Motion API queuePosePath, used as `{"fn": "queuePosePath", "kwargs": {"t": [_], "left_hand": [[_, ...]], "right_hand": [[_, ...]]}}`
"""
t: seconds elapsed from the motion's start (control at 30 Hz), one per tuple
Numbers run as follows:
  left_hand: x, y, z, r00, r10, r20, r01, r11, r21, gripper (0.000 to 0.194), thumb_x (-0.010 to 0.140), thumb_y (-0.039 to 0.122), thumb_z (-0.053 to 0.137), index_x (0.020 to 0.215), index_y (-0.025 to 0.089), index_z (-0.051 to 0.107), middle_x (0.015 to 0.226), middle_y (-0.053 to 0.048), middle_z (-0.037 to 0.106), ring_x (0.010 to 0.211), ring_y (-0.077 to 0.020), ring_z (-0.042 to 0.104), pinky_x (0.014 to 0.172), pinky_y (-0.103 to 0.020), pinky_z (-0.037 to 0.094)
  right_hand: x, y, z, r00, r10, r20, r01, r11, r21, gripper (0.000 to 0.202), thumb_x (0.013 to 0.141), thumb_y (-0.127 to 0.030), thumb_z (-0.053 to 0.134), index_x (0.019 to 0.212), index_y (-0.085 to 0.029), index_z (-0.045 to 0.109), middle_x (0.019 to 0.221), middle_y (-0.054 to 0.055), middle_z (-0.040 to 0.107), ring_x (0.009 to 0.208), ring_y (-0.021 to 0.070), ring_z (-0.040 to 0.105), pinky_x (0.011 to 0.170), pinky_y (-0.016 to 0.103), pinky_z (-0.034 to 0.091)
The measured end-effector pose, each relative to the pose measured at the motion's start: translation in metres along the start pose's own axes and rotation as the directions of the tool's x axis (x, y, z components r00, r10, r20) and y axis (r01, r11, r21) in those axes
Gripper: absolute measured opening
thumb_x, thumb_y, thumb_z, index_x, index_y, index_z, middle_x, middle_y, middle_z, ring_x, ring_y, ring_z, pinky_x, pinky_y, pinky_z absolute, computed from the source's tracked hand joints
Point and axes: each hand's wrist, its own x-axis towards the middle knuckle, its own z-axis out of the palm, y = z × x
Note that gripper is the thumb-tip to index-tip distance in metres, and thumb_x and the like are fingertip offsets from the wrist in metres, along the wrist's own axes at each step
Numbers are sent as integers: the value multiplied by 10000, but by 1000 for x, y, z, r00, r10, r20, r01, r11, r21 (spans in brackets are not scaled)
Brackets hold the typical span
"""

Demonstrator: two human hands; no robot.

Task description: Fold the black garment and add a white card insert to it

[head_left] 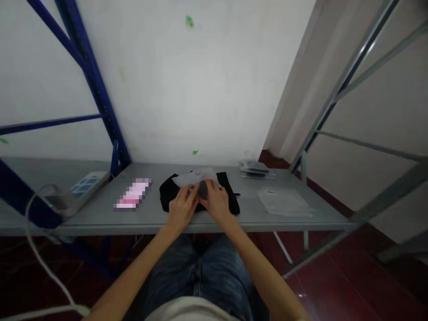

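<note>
Both my hands are together over a bundle of black cloth [233, 196] at the middle of the shelf. My left hand [182, 206] is closed, its fingertips pinching the near edge of a frosted plastic bag [192, 178]. From the other side my right hand [216, 201] grips the same bag, fingers bent over it. Between the two thumbs shows a small dark grey patch [203, 190]; whether it lies inside the bag I cannot tell. The bag rests on the black cloth, partly hidden by my fingers.
On the left lie a pixelated phone-like shape [133, 194] and a white power strip [88, 185] with a white cable [40, 256]. To the right are a stack of packaged dark items [256, 168] and flat frosted bags [284, 202]. Blue uprights [96, 84] and grey uprights [334, 102] flank the shelf [133, 217].
</note>
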Motion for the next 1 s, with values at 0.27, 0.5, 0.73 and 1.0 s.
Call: {"fn": "queuePosePath", "kwargs": {"t": [0.27, 0.5, 0.73, 1.0], "left_hand": [[6, -17, -3, 996, -85, 0, 85, 996, 29, 535, 982, 118, 492, 1509, 215, 496, 1225, -136, 664, 1041, -241, 680, 801, -312, 577], [10, -25, -8, 979, -200, 49, 197, 979, 57, 568, 946, 100, 507, 1509, 168, 478, 1253, -150, 647, 1064, -259, 664, 725, -296, 555], [12, -24, -10, 972, -220, 79, 214, 974, 69, 559, 940, 101, 509, 1496, 158, 490, 1265, -150, 646, 1051, -259, 667, 725, -302, 550], [11, -24, -7, 964, -238, 116, 234, 971, 53, 551, 935, 114, 514, 1483, 165, 511, 1270, -141, 646, 1060, -265, 667, 678, -292, 532]], "right_hand": [[24, 12, -8, 988, -149, -39, 154, 969, 195, 256, 1031, -317, 586, 1258, -239, 674, 1138, 65, 764, 924, 181, 720, 972, 330, 458], [22, 64, 15, 902, 423, 89, -425, 832, 356, 353, 1036, -375, 506, 1269, -150, 645, 1102, 105, 756, 889, 202, 739, 829, 303, 533], [46, 89, 24, 791, 440, 426, -563, 795, 225, 392, 931, -498, 693, 1096, -147, 756, 993, 116, 779, 959, 259, 728, 807, 312, 537], [65, 89, 16, 665, 425, 614, -661, 717, 219, 407, 853, -550, 771, 833, -144, 745, 654, 51, 671, 566, 152, 577, 495, 241, 419]]}}
